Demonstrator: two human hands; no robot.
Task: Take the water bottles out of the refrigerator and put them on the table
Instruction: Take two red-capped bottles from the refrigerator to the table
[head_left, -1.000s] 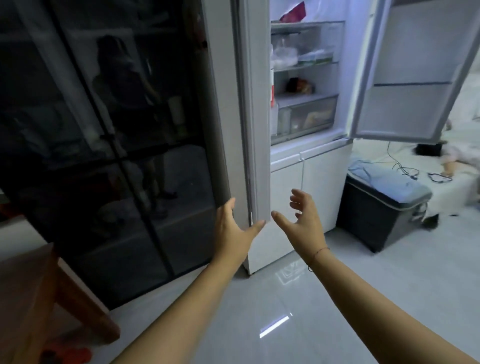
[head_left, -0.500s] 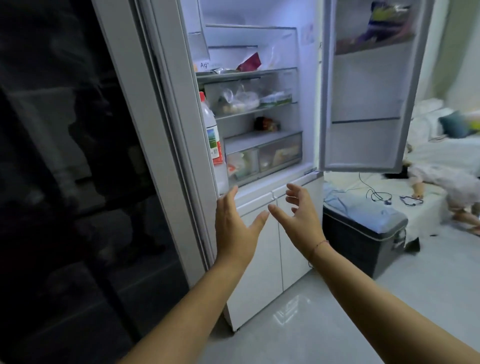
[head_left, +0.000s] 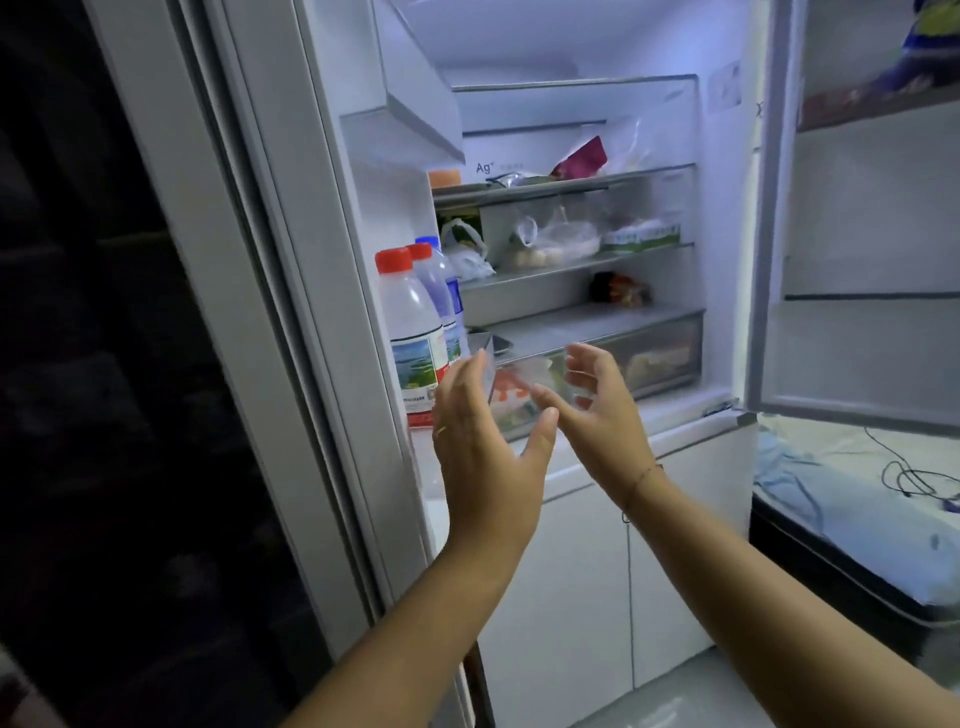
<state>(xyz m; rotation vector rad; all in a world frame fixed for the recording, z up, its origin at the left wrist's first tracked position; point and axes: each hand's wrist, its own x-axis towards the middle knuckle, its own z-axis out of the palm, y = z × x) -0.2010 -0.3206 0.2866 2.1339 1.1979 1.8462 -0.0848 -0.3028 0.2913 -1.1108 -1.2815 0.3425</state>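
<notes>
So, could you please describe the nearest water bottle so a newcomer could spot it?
Look at the open white refrigerator's left door shelf. Three bottles stand there in a row; the clear plastic red-capped bottle stands frontmost, showing its landscape label.

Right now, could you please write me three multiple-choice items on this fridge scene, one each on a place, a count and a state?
1. Where do the bottles stand?
A. left door shelf
B. bottom drawer
C. floor

2. How many bottle caps are red?
A. none
B. two
C. four

3. What are the hands doing?
A. left hand grips a bottle
B. right hand grips a bottle
C. both are open and empty

Key: 1 A, they line the inside of the left door; 2 B, two red caps show in front of a blue one; 3 C, the fingers are spread and touch nothing.
</notes>
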